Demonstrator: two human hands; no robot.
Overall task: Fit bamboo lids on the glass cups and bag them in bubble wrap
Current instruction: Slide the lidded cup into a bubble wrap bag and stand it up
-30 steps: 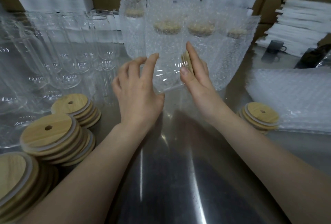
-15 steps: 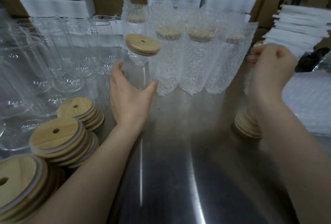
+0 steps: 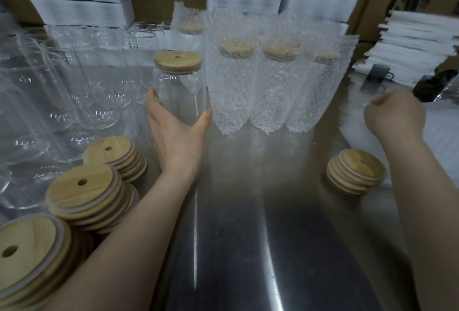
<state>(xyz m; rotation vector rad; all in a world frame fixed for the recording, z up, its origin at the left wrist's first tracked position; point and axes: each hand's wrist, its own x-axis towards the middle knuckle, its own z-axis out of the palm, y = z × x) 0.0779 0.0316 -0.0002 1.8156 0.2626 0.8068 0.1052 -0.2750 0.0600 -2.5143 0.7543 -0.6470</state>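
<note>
Gripping with the left hand (image 3: pixel 178 136) a tall clear glass cup (image 3: pixel 178 94): thumb on the right of the wall, fingers wrapped round the left, low on the body. Held upright near the back of the grey steel table (image 3: pixel 248 223). Closed on top with a round bamboo lid (image 3: pixel 177 62) with one small hole, sitting level on the rim. Placed just left of a row of lidded cups in bubble-wrap bags (image 3: pixel 233 87), which stand upright.

Right hand (image 3: pixel 395 114) curled into a fist above a heap of flat bubble wrap (image 3: pixel 444 136) at the right edge; impossible to tell if pinching anything.

To the left, many bare glass cups (image 3: pixel 74 82), and in front of them stacks of loose bamboo lids (image 3: pixel 84 191) with white seal rings. A smaller lid stack (image 3: pixel 355 171) beside the right forearm.

Behind, piles of white foam sheets (image 3: pixel 74 0) and brown cardboard boxes (image 3: pixel 409 0) with a dark printed logo, too blurred to read. Also a dark mug (image 3: pixel 378 73) far right.
</note>
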